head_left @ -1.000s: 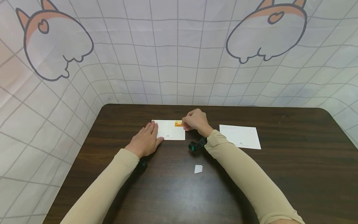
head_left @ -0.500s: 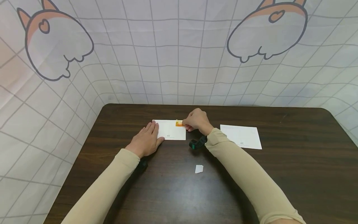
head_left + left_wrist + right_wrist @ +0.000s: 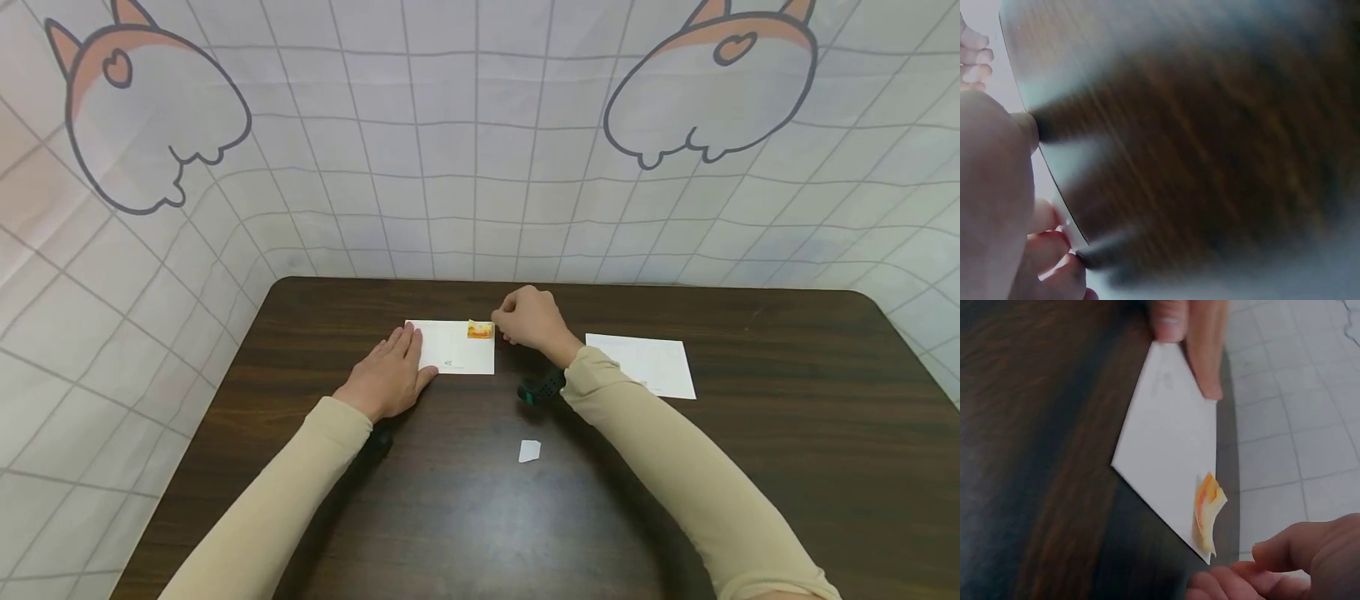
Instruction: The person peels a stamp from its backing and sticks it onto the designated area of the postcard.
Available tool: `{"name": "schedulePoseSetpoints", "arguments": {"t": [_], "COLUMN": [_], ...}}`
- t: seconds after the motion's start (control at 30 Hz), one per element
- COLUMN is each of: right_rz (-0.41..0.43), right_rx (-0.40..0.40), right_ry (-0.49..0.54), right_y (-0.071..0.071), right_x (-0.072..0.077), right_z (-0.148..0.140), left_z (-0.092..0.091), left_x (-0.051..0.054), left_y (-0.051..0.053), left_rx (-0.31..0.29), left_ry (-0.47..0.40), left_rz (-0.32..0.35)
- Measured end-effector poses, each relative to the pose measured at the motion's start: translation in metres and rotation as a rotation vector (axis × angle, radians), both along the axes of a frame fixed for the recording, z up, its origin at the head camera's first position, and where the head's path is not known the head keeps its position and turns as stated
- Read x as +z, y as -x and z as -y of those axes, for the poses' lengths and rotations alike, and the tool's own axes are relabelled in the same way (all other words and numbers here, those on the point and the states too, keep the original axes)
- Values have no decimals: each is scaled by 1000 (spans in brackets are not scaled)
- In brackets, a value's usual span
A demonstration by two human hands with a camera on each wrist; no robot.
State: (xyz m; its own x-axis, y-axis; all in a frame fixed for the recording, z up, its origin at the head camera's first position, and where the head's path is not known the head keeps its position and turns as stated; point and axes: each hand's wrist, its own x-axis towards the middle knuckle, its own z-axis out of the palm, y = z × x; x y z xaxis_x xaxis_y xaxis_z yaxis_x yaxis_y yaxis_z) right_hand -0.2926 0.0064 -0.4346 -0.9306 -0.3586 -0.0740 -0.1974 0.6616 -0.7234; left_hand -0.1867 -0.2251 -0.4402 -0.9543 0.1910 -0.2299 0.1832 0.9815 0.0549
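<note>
A white envelope or card (image 3: 457, 354) lies on the dark table, with a small printed mark near its lower edge. A yellow-orange stamp-like sticker (image 3: 480, 330) sits at its upper right corner; in the right wrist view the sticker (image 3: 1208, 512) curls up from the paper. My left hand (image 3: 386, 375) rests flat on the left end of the white piece, fingers extended. Just right of the sticker is my right hand (image 3: 531, 318), apart from it, with its fingers (image 3: 1222, 584) loosely curled and nothing visible in them.
A second white envelope or card (image 3: 652, 367) lies to the right, partly behind the right forearm. A small white paper scrap (image 3: 529, 451) is nearer the front of the table (image 3: 420, 517). A grid-patterned cloth (image 3: 480, 150) hangs behind the table.
My right hand has let go of the sticker and drawn slightly right, leaving the sticker on the white piece in full view. The left hand stays in place.
</note>
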Motion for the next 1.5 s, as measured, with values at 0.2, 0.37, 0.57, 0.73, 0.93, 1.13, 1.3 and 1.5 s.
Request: {"name": "schedulePoseSetpoints", "arguments": {"t": [0.2,0.37,0.57,0.73,0.93,1.13,1.3,1.5], "right_rz": [-279,-441,-435,-324,-248,-256,-252,-248], "right_rx": [122,254,456,536,522,546,545,560], "right_ry": [-102,-255,-503,-587,-613,-627,-635,-641], "right_y": [-6,-11,-20,-27,-30,-30,-31,-33], "right_x": [-3,-4,0,-1,-7,-10,-11,-10], "right_z": [0,1,-4,-5,-2,-2,-2,-2], "left_z": [2,4,5,5,4,1,0,-1], "left_x": [-1,-3,-3,-4,-4,-3,0,-1], "left_y": [0,-1,0,0,-1,-2,-2,-3], "left_rx": [5,12,11,8,-4,-6,-7,-10], "left_ry": [10,10,-4,-7,-15,-13,-7,-3], "left_rz": [7,7,3,0,-9,-7,-5,-5]}}
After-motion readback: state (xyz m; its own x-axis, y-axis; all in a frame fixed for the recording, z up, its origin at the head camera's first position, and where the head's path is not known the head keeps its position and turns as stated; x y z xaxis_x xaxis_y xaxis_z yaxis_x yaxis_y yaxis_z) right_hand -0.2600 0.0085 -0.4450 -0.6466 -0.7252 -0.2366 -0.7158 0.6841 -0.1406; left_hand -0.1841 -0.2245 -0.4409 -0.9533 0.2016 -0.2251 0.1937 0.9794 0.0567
